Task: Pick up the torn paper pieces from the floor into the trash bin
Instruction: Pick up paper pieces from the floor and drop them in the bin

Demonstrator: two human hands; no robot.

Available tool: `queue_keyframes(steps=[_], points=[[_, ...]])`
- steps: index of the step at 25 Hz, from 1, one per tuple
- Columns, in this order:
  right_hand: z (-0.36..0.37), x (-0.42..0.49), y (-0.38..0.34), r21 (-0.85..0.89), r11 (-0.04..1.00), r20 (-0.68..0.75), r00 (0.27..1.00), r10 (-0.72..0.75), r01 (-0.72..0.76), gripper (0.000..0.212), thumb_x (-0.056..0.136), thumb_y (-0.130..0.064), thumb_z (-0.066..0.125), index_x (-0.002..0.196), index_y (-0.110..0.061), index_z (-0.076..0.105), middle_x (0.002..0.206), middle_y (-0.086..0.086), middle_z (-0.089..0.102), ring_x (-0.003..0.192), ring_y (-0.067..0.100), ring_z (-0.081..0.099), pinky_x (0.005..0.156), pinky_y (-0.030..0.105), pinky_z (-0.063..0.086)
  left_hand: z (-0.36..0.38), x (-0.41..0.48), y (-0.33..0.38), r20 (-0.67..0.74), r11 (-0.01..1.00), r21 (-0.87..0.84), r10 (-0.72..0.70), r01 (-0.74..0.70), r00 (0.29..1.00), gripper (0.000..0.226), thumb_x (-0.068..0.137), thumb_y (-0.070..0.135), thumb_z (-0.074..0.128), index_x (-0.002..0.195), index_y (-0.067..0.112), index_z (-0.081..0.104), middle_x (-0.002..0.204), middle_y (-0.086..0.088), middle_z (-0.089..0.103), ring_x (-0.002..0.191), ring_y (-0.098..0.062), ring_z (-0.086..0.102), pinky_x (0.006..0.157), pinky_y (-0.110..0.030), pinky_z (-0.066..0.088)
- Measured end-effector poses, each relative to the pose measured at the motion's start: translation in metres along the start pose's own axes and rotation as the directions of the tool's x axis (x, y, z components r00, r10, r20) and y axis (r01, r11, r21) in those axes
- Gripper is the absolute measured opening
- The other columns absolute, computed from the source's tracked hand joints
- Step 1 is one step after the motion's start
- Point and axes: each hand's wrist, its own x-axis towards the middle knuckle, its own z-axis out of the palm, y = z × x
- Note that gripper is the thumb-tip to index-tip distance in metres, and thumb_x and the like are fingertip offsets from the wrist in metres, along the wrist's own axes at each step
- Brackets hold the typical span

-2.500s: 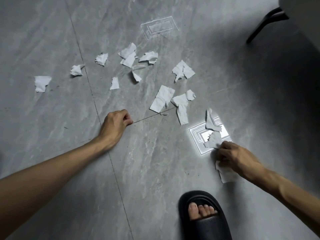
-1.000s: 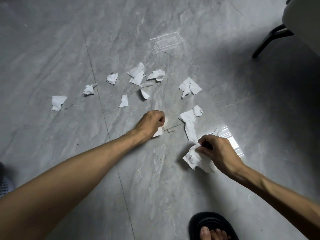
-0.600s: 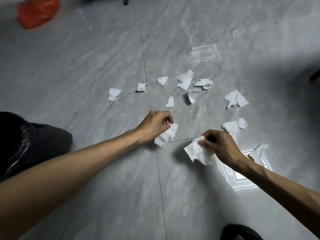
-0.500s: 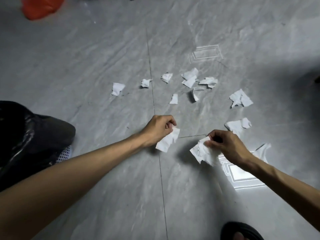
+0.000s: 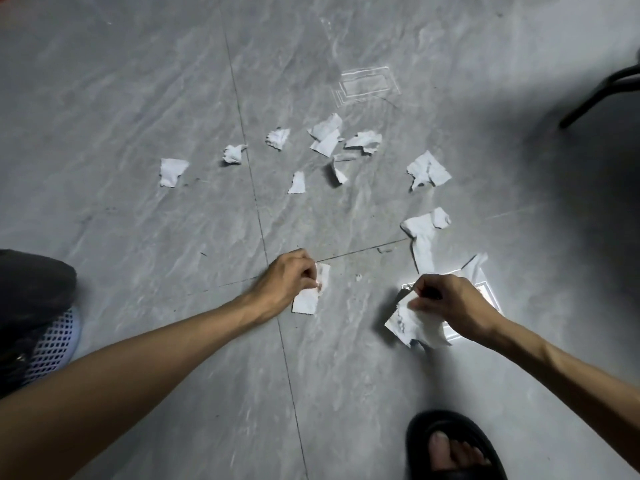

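Note:
My left hand (image 5: pixel 289 278) is closed on a white torn paper piece (image 5: pixel 306 301) that hangs from its fingers just above the grey floor. My right hand (image 5: pixel 450 303) grips a bunch of crumpled paper pieces (image 5: pixel 415 325) at the lower right. Several more torn pieces lie scattered beyond both hands, among them a long one (image 5: pixel 422 237), a pair (image 5: pixel 427 171) and a far-left one (image 5: pixel 171 171). The trash bin (image 5: pixel 52 344), a pale mesh basket lined with a black bag (image 5: pixel 31 292), stands at the left edge, left of my left forearm.
My foot in a black sandal (image 5: pixel 450 445) rests at the bottom right. A black chair leg (image 5: pixel 595 95) slants in at the upper right. A bright light patch (image 5: pixel 485 292) shines on the floor behind my right hand.
My left hand took a paper piece off the floor and holds it. My right hand gathered pieces into a bunch. The view swung left, bringing the trash bin into sight.

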Motion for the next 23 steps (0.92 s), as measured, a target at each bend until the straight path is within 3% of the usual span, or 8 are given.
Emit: queue_keyframes(steps=[3, 7, 10, 13, 16, 18, 21, 23], points=[[-0.002, 0.002, 0.003, 0.009, 1.0, 0.002, 1.0, 0.003, -0.003, 0.027, 0.08, -0.018, 0.071, 0.063, -0.02, 0.05, 0.057, -0.009, 0.044, 0.052, 0.004, 0.037, 0.051, 0.015, 0.035, 0.005, 0.017, 0.019, -0.083, 0.995, 0.006, 0.099, -0.099, 0.992, 0.012, 0.078, 0.017, 0.075, 0.076, 0.01, 0.066, 0.082, 0.0, 0.062, 0.076, -0.014, 0.057, 0.07, -0.026, 0.048], [-0.007, 0.001, 0.009, 0.049, 0.998, -0.007, 1.0, 0.027, -0.027, 0.033, 0.081, -0.018, 0.071, 0.059, -0.025, 0.048, 0.055, -0.009, 0.042, 0.051, 0.004, 0.035, 0.05, 0.015, 0.033, 0.031, 0.04, 0.045, 0.107, 0.934, 0.168, 0.302, -0.317, 0.947, 0.013, 0.082, 0.02, 0.069, 0.081, 0.013, 0.059, 0.089, 0.002, 0.058, 0.083, -0.014, 0.049, 0.071, -0.028, 0.044], [-0.01, 0.002, 0.01, 0.056, 0.998, -0.023, 1.0, 0.019, -0.018, 0.036, 0.081, -0.015, 0.07, 0.058, -0.027, 0.045, 0.055, -0.009, 0.04, 0.051, 0.005, 0.034, 0.049, 0.013, 0.033, 0.042, 0.042, 0.037, 0.116, 0.901, 0.23, 0.349, -0.367, 0.93, 0.018, 0.085, 0.017, 0.068, 0.097, 0.015, 0.055, 0.097, 0.001, 0.054, 0.087, -0.014, 0.049, 0.071, -0.029, 0.046], [-0.014, 0.013, 0.005, -0.068, 0.996, -0.111, 0.992, -0.059, 0.052, 0.029, 0.081, -0.012, 0.07, 0.065, -0.025, 0.05, 0.065, -0.008, 0.047, 0.057, 0.008, 0.041, 0.056, 0.009, 0.036, 0.041, 0.039, 0.037, 0.113, 0.894, 0.25, 0.355, -0.373, 0.928, 0.012, 0.09, 0.023, 0.062, 0.087, 0.013, 0.056, 0.089, 0.001, 0.054, 0.083, -0.013, 0.048, 0.069, -0.03, 0.047], [-0.014, 0.044, -0.011, -0.23, 0.942, -0.114, 0.955, -0.273, 0.242, 0.008, 0.081, -0.005, 0.068, 0.08, -0.01, 0.061, 0.087, -0.001, 0.055, 0.068, 0.015, 0.05, 0.064, 0.009, 0.038, 0.041, 0.036, 0.036, 0.081, 0.926, 0.217, 0.297, -0.308, 0.951, 0.015, 0.092, 0.025, 0.06, 0.082, 0.016, 0.053, 0.084, 0.005, 0.05, 0.079, -0.01, 0.045, 0.068, -0.025, 0.042], [-0.006, 0.069, -0.022, -0.297, 0.893, -0.037, 0.93, -0.366, 0.339, 0.005, 0.082, -0.004, 0.064, 0.082, -0.007, 0.06, 0.091, 0.005, 0.058, 0.073, 0.023, 0.054, 0.066, 0.026, 0.044, 0.034, 0.031, 0.033, -0.026, 0.98, 0.112, 0.17, -0.166, 0.985, 0.015, 0.091, 0.024, 0.062, 0.08, 0.016, 0.053, 0.081, 0.008, 0.05, 0.074, -0.008, 0.045, 0.065, -0.019, 0.036], [0.011, 0.094, -0.033, -0.41, 0.856, -0.006, 0.938, -0.347, 0.314, 0.007, 0.084, -0.005, 0.055, 0.077, -0.006, 0.055, 0.083, 0.013, 0.058, 0.07, 0.035, 0.057, 0.061, 0.041, 0.047, 0.012, 0.024, 0.027, -0.171, 0.996, -0.073, -0.063, 0.051, 0.983, 0.014, 0.086, 0.02, 0.068, 0.078, 0.012, 0.059, 0.076, 0.007, 0.055, 0.069, -0.009, 0.051, 0.061, -0.02, 0.038], [0.019, 0.098, -0.035, -0.473, 0.835, 0.006, 0.948, -0.317, 0.282, 0.008, 0.084, -0.004, 0.051, 0.076, -0.005, 0.052, 0.08, 0.017, 0.06, 0.068, 0.037, 0.058, 0.06, 0.045, 0.049, -0.005, 0.015, 0.026, -0.205, 0.991, -0.097, -0.112, 0.094, 0.972, 0.013, 0.084, 0.02, 0.07, 0.076, 0.014, 0.061, 0.071, 0.012, 0.053, 0.065, -0.004, 0.05, 0.06, -0.017, 0.037]])
